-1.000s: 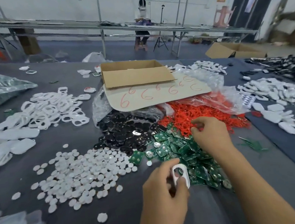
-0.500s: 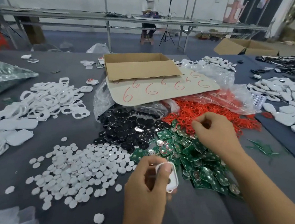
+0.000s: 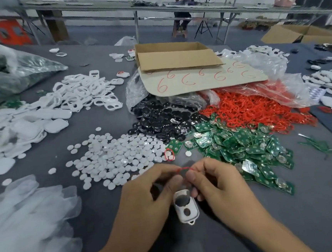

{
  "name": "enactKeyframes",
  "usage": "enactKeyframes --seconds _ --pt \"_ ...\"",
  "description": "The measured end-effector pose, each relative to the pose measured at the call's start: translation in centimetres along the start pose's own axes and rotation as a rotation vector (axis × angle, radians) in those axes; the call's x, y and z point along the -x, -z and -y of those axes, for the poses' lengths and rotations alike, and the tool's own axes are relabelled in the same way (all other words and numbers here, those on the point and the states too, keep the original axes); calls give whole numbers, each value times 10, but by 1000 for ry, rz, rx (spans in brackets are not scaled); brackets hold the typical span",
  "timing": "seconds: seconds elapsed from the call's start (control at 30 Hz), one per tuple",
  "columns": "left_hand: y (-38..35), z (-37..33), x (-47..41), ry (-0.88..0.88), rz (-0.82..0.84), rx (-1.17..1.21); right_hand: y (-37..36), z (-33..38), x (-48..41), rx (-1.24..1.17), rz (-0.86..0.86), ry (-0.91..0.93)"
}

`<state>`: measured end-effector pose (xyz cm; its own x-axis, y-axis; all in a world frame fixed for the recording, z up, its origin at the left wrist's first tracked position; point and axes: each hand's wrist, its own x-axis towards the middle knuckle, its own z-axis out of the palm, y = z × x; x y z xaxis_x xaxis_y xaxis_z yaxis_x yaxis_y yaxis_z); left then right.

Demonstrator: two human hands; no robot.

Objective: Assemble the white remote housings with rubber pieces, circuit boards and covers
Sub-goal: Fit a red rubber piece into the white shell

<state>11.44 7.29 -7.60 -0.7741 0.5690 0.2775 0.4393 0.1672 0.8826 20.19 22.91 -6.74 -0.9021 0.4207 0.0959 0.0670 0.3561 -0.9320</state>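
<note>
Bare table near-R free; white discs ahead-L, green boards ahead-R, plastic bags L block.

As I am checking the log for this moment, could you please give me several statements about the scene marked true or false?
1. The left hand and the right hand both pinch a red rubber piece. True.
2. The white housing lies far off on the table. False: it is held between the hands.
3. The green circuit boards lie right of the white discs. True.
4. The cardboard sheet bears blue sevens. False: it bears red sixes.
</note>
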Motion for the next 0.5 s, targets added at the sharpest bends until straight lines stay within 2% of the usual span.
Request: enactKeyframes --seconds 0.1,0.2,0.3,0.5 --pt "-3 3 0 12 -47 30 0 -3 2 -29 67 30" --pt "-3 6 0 18 -63 84 0 -6 4 70 97 99" --pt "-2 10 -1 27 -15 151 2 -8 4 143 95 151" --pt "-3 14 -1 5 74 167 10 -9 3 109 207 136"
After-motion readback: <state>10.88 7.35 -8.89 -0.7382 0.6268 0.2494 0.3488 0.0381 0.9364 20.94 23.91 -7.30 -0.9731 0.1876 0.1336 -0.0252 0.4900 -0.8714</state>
